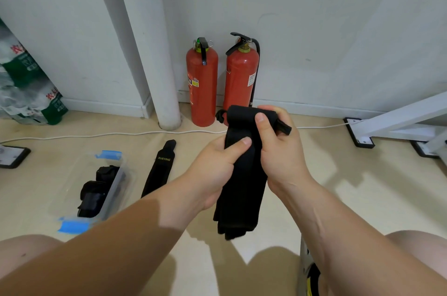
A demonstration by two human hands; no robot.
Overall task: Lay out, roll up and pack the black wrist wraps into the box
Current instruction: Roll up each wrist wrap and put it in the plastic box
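A black wrist wrap [239,189] hangs in the air in front of me, its top end rolled into a short coil. My right hand [278,148] grips that coil, thumb on top. My left hand [215,167] pinches the hanging strap just below the coil. A second black wrap [159,170] with yellow lettering lies flat and stretched out on the floor to the left. Further left stands a clear plastic box [113,189] with blue latches, holding rolled black wraps [96,191].
Two red fire extinguishers [202,85] stand against the wall behind the hands, beside a white pipe [154,54]. A white cable [96,135] runs along the floor. A white frame with black feet [360,133] is at right, packed water bottles [24,87] at left.
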